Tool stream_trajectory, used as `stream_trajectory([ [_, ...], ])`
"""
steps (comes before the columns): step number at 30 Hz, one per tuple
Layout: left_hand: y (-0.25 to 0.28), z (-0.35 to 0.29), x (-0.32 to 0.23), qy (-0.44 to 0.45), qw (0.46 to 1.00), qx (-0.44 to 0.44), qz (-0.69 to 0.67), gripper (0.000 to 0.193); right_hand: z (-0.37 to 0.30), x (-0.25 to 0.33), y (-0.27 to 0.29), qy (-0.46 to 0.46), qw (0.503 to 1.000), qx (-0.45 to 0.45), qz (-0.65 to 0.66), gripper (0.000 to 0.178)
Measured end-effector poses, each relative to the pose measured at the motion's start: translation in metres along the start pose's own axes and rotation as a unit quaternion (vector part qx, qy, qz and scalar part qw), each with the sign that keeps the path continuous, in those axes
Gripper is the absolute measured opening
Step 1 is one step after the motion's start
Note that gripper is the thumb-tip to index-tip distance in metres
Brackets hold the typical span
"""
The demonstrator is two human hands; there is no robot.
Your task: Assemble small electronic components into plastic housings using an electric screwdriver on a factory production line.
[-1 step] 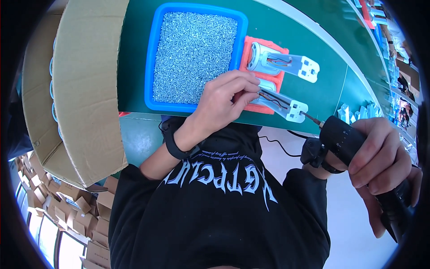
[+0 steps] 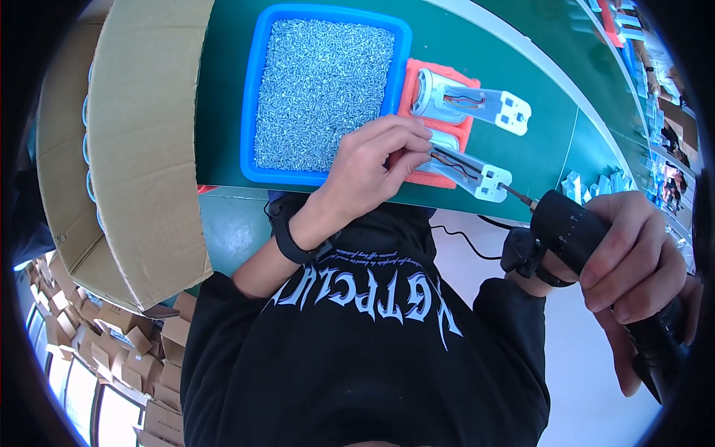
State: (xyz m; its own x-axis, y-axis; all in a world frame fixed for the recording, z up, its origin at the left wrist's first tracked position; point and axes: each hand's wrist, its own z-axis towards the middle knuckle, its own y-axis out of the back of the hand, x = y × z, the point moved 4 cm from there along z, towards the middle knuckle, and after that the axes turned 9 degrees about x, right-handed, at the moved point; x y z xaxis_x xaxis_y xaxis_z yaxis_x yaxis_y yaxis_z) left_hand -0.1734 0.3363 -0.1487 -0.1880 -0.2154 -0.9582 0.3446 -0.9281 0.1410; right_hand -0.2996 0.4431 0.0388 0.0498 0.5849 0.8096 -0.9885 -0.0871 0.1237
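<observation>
My right hand (image 2: 633,261) is wrapped around a black electric screwdriver (image 2: 570,231). The screwdriver's bit (image 2: 520,196) reaches the white, holed end of the nearer long housing (image 2: 477,177), which has thin wires along its inside. My left hand (image 2: 376,160) is closed, thumb and fingers pressed together at the housing's other end. What sits between those fingertips is hidden. A coral-orange holder (image 2: 412,74) carries this housing and a second, similar white housing (image 2: 484,106) with a round end, lying farther away.
Left of the holder, a blue tray (image 2: 248,134) is filled with small silvery screws. A large cardboard box (image 2: 153,149) stands at the left. Clear bluish parts (image 2: 596,186) lie at the table's right. Cartons (image 2: 134,365) are piled at lower left, and a black cable (image 2: 465,246) hangs below the table edge.
</observation>
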Motion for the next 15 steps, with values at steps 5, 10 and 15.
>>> stream_trajectory([
  [5,0.000,0.002,0.002,-0.017,1.000,-0.012,-0.001,0.010,0.005,-0.004,0.000,0.038,0.999,0.004,0.031,0.042],
  [10,-0.001,-0.003,0.000,-0.006,1.000,0.022,0.005,0.013,0.013,-0.009,-0.004,0.083,0.995,0.003,0.049,0.034],
  [15,-0.002,-0.001,0.002,-0.029,1.000,-0.006,0.009,0.011,0.010,-0.006,0.005,0.110,0.993,-0.021,0.041,0.041],
])
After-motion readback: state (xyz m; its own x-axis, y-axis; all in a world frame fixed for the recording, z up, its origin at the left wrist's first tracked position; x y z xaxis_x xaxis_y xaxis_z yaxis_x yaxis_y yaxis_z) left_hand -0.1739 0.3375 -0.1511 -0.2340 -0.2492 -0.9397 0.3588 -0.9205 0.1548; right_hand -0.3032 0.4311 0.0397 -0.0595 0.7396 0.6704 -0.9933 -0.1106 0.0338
